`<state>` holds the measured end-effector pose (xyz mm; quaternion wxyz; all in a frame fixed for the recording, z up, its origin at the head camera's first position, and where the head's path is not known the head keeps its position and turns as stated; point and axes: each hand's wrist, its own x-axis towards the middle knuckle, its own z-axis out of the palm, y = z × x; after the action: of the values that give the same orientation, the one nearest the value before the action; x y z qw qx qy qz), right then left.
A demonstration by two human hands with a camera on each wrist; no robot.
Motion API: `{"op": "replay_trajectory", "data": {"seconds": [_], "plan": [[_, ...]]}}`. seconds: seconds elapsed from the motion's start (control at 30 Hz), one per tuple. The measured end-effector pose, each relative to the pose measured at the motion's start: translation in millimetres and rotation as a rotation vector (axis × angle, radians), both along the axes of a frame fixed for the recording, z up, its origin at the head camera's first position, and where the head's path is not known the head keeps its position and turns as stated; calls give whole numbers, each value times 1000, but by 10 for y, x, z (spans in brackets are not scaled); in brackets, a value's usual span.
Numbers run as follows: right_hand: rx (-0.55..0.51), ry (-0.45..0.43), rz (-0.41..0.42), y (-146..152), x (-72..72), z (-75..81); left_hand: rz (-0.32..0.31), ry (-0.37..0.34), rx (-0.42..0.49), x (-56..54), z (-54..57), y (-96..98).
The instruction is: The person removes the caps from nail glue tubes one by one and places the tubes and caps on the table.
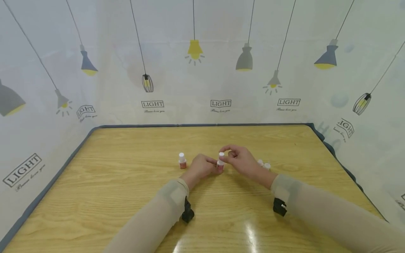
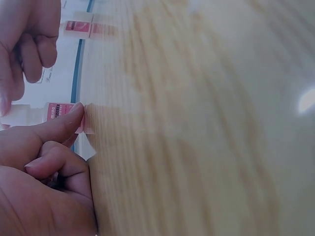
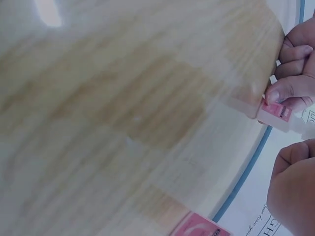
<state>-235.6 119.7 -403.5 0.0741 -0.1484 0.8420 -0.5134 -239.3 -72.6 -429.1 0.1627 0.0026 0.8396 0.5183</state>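
One bottle [image 1: 220, 166] we see, left hand [image 1: 202, 166] pinching it low, right hand [image 1: 244, 161] its cap [image 1: 221, 154]; tabletop [image 1: 152, 142] runs beyond to its far edge [image 1: 197, 125].

Held bottle's label [image 2: 60, 112] part-covered, sleeves [image 1: 147, 216] cropped

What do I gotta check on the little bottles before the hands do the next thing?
1. Left hand holds the middle bottle low down: ok.
2. Middle bottle upright: ok.
3. Right hand at its white cap: ok.
4. White cap screwed tight: cannot tell.
5. Left bottle standing upright: ok.
6. White-topped things on the right fully visible: not ok, partly hidden.
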Motion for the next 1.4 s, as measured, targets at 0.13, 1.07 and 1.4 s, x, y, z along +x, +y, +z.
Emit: {"op": "replay_trajectory", "data": {"seconds": [0.13, 1.07, 1.4], "plan": [[2, 31, 14, 43, -28, 40, 7, -2, -6, 3, 21, 7], [122, 49, -50, 396, 92, -24, 7, -7, -18, -6, 11, 2], [333, 218, 58, 406, 103, -176, 9, 4, -41, -12, -8, 7]]}}
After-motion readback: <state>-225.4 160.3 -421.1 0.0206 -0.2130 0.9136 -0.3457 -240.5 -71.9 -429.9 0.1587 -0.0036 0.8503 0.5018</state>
